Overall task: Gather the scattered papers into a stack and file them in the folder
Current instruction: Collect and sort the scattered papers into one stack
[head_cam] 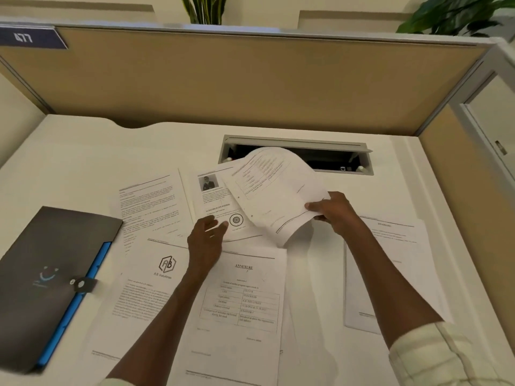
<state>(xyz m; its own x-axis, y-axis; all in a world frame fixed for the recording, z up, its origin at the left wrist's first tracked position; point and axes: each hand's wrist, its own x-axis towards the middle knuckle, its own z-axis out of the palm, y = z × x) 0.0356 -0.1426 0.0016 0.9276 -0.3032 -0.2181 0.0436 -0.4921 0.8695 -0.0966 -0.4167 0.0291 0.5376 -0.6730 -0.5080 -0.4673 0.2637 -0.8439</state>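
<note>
Several printed white sheets lie scattered on the white desk. My right hand pinches the near edge of a curled sheet with a table, held lifted above the others. My left hand rests with fingers apart on the sheet with a small photo, holding nothing. An "ANNEXURE" sheet and a logo sheet lie under my left forearm. A text sheet lies to the left, another sheet to the right. The dark grey folder, blue-edged and snapped shut, lies at the left.
An open cable hatch is cut into the desk behind the papers. A tan partition walls the back and right side. Plants stand behind it.
</note>
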